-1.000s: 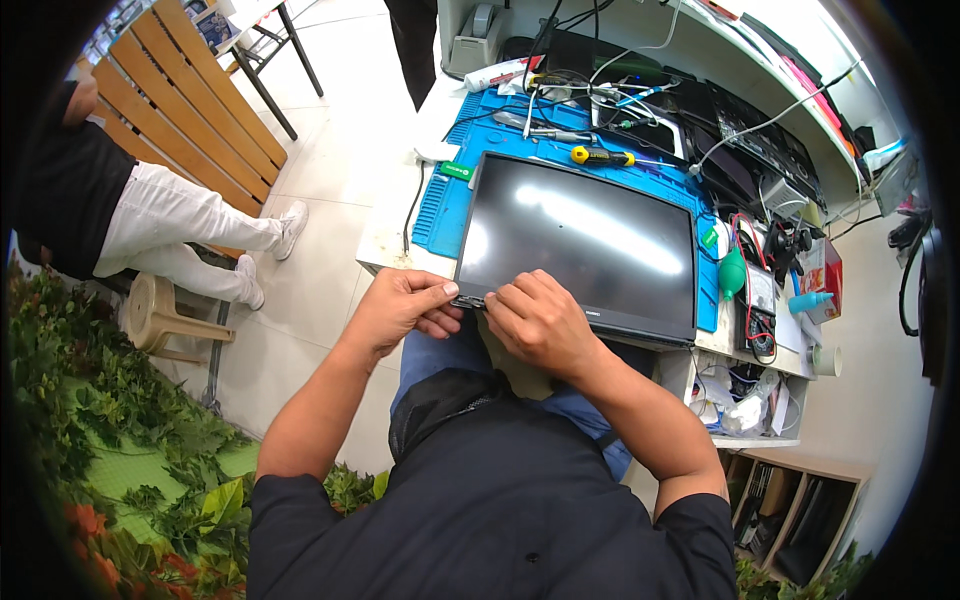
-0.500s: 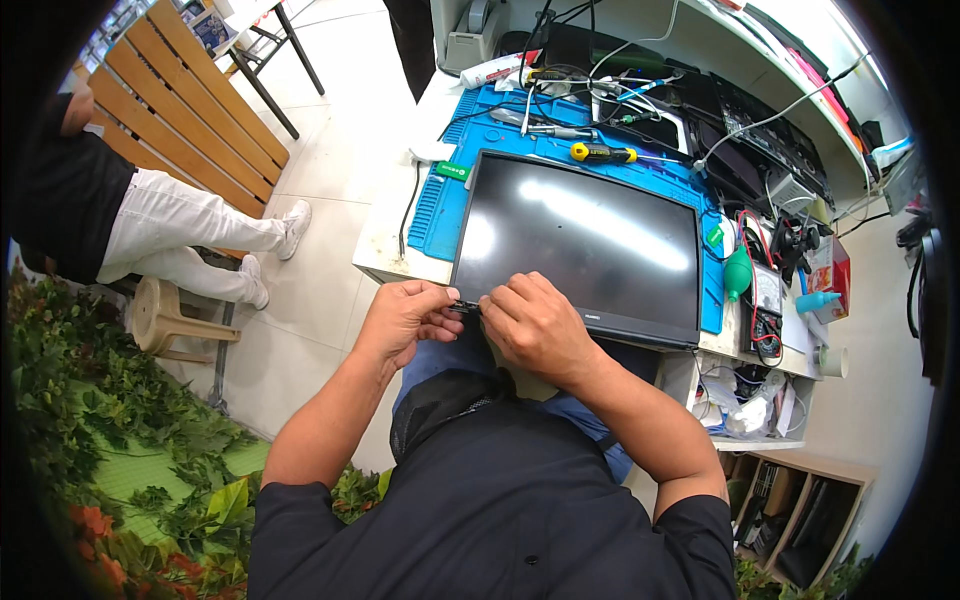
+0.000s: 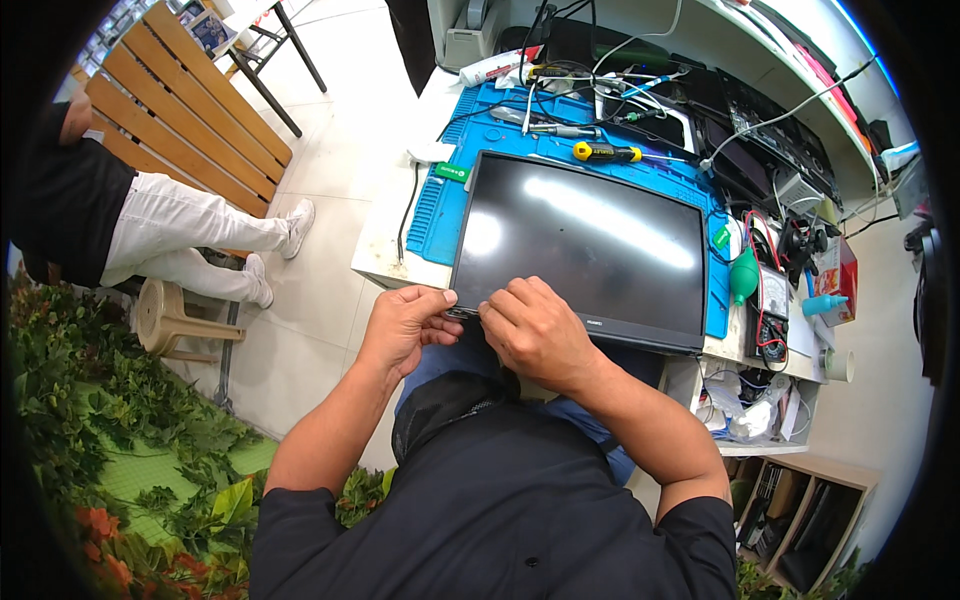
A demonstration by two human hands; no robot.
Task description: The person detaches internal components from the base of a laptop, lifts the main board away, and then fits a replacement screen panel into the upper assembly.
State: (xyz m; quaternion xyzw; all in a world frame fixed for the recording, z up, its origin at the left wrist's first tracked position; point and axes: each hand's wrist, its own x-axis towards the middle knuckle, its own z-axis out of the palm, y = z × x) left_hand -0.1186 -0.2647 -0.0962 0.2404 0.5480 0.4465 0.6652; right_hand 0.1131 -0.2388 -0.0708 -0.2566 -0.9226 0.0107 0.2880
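A black flat-screen monitor (image 3: 590, 240) lies face up on a blue work mat (image 3: 432, 215), its near edge jutting past the desk front. At its near left corner, my left hand (image 3: 405, 325) is closed, thumb on top of the frame and fingers curled below. Close beside it on the same edge, my right hand (image 3: 540, 330) has its fingers bent and pressed together at the bezel. Whatever small part the right fingertips may grip is hidden behind them. Beyond the screen rests a yellow and black screwdriver (image 3: 607, 152).
Cables and tools crowd the back of the desk. To the right are a green air blower (image 3: 743, 276), a multimeter (image 3: 772, 295) and a light blue bottle (image 3: 824, 303). On the left, a seated person (image 3: 190, 215) is near a plastic stool (image 3: 165, 315) and a slatted wooden bench (image 3: 190, 95).
Both hands stay at the monitor's near left corner with only small finger shifts. The dark strip between the fingertips shows less now. The view has turned very slightly.
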